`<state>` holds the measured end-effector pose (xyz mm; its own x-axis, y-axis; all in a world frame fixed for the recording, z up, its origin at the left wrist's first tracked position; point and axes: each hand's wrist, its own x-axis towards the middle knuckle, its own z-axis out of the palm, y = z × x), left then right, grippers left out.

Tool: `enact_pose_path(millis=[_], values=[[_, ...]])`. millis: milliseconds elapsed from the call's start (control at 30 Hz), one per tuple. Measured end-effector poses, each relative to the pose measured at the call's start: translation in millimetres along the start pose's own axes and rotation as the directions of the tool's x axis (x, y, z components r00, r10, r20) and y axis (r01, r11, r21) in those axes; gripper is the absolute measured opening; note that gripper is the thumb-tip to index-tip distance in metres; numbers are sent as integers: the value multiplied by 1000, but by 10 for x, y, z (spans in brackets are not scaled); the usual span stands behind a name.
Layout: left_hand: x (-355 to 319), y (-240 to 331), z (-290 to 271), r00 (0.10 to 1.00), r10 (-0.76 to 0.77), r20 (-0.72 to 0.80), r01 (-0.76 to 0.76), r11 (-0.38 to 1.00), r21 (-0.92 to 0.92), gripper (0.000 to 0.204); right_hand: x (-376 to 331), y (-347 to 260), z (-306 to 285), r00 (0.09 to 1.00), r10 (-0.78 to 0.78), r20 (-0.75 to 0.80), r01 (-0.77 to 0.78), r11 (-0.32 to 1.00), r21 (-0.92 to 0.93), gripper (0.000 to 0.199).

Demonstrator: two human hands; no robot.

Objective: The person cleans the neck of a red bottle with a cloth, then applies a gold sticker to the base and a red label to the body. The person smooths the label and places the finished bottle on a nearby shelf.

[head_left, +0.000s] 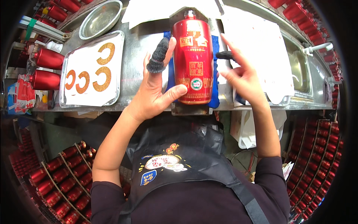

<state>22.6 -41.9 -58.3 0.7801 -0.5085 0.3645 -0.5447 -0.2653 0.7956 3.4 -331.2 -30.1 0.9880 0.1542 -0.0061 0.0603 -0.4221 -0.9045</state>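
- A red bottle [192, 59] lies on its side in a blue-padded cradle [215, 71] at the middle of the steel workbench [136, 48], neck pointing away from the person, gold and red labels facing up.
- The left hand [154, 93] rests against the bottle's left flank — thumb pressed on the lower body near the round seal, fingers spread up along the side. One finger wears a dark knitted finger cot [158, 56], its tip touching the bottle's shoulder. The hand steadies rather than wraps the bottle.
- The right hand [242, 76] hovers just right of the bottle, fingers loosely open and fanned. A dark covered fingertip [225, 55] shows at its left edge, close to the cradle (whether it touches the bottle I cannot tell). It holds nothing visible.
- Under the right hand lie white sheets [261, 44], spread over a steel tray.
- To the left sits a metal tray [67, 63] with a white sheet carrying gold and orange C-shaped stickers [100, 78]; behind it, a round steel bowl [100, 18].
- More red bottles [46, 69] lie at the far left of the bench — others fill racks [63, 175] on both sides below.
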Motion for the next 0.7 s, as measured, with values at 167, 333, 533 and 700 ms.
enact_pose_path(millis=[167,333,533,700], values=[[12,122,28,997,70,26,-72,990,124,91,215,1,-295,839,510,-190,-181,591,786,39],[39,162,34,995,44,89,-58,986,159,92,-208,-191,-34,957,152,-246,-9,866,501,59],[19,166,55,999,32,22,-34,991,132,100,-42,-559,262,833,-550,54,535,778,-331,22],[-31,135,93,999,-39,-12,40,998,42,111,1023,-715,34,741,-653,-156,541,719,-437,21]])
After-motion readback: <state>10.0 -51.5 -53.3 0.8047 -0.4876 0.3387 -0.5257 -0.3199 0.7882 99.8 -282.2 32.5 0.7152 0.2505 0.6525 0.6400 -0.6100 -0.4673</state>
